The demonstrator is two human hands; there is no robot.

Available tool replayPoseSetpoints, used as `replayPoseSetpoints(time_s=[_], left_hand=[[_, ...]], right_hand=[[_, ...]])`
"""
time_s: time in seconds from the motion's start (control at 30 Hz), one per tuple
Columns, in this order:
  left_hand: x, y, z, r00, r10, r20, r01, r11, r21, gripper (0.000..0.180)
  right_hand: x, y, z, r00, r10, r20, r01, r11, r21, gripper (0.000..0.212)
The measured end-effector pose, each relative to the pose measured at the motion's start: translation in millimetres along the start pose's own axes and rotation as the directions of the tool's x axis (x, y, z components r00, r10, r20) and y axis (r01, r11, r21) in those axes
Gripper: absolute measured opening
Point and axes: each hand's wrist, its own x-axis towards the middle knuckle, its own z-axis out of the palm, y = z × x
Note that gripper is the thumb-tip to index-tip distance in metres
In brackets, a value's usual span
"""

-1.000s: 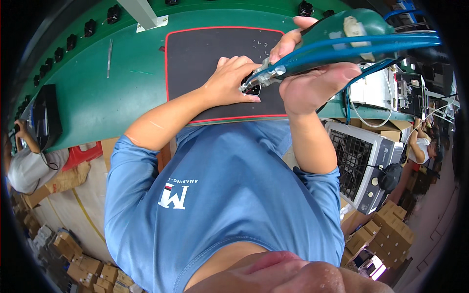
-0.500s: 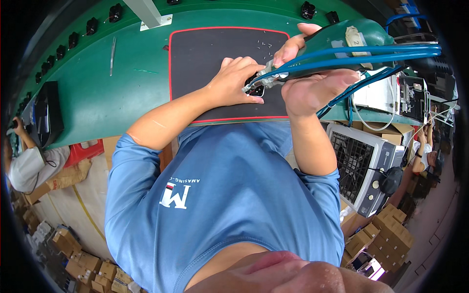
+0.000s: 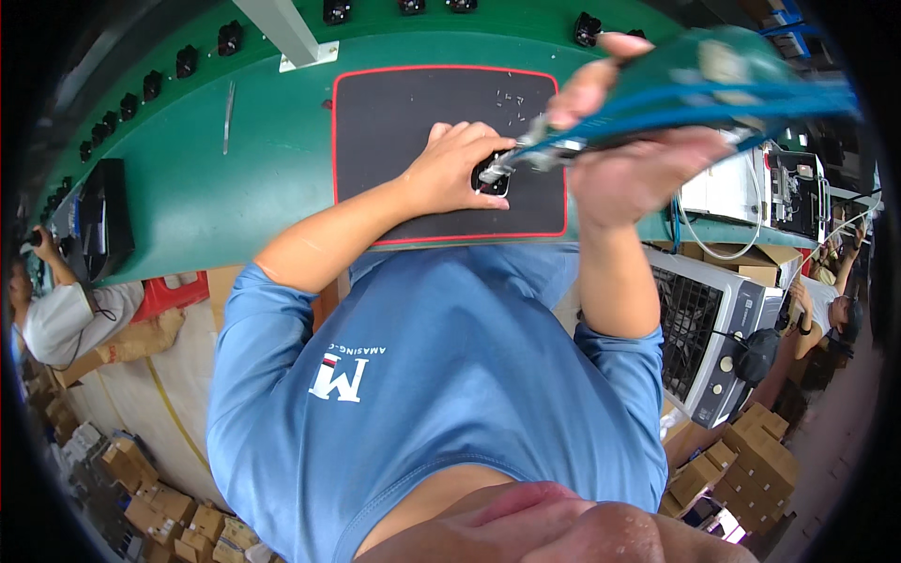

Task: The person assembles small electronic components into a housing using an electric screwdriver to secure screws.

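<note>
My left hand (image 3: 449,167) is closed round a small black housing (image 3: 490,178), pressing it down on the dark mat with fingers and thumb. My right hand (image 3: 633,174) grips a green handheld power tool (image 3: 709,80), smeared by motion. Its thin metal nose (image 3: 497,169) points left and down at the housing's top. Whether the tip touches the housing cannot be made out. Blue hoses (image 3: 694,98) run along the tool toward the right.
Under the work lies a dark red-edged mat (image 3: 385,113) with small pale bits (image 3: 511,98) on it. A metal post (image 3: 286,33), a row of black parts (image 3: 185,62) and a thin metal strip (image 3: 228,117) are beyond and left. An air cooler (image 3: 699,328) stands right.
My right hand and the green tool have shifted rightward and are now blurred; the nose looks drawn back slightly. My left hand stays on the black housing. The whole view has shifted slightly.
</note>
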Motion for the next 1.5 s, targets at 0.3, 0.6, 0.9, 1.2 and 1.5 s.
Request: replayPoseSetpoints(time_s=[0.3, 0.6, 0.9, 1.2, 1.5], left_hand=[[63.8, 2.1, -36.8, 0.99, -0.113, 0.079, 0.118, 0.991, -0.062, 0.077], [221.1, -125.2, -4.3, 0.959, -0.246, -0.138, 0.282, 0.863, 0.42, 0.076], [243.4, -106.1, 7.3, 0.998, -0.066, -0.013, 0.063, 0.852, 0.519, 0.08], [274.6, -101.1, 39.7, 0.977, -0.17, 0.132, 0.082, 0.86, 0.503, 0.084], [112.5, -20.3, -21.1, 0.994, -0.001, 0.107, 0.0, 1.0, 0.009, 0.083]], right_hand=[[-11.2, -78.4, -51.8, 0.997, 0.025, 0.077, -0.018, 0.995, -0.096, 0.106], [-63.3, -45.4, -89.7, 0.984, 0.076, -0.16, -0.105, 0.978, -0.183, 0.099], [-73.3, -50.3, -119.1, 0.986, 0.047, -0.159, -0.092, 0.952, -0.291, 0.094], [-81.2, -49.0, -112.5, 0.989, 0.108, -0.097, -0.126, 0.973, -0.196, 0.095], [-67.2, -36.9, -105.5, 0.988, 0.143, -0.063, -0.146, 0.989, -0.041, 0.093]])
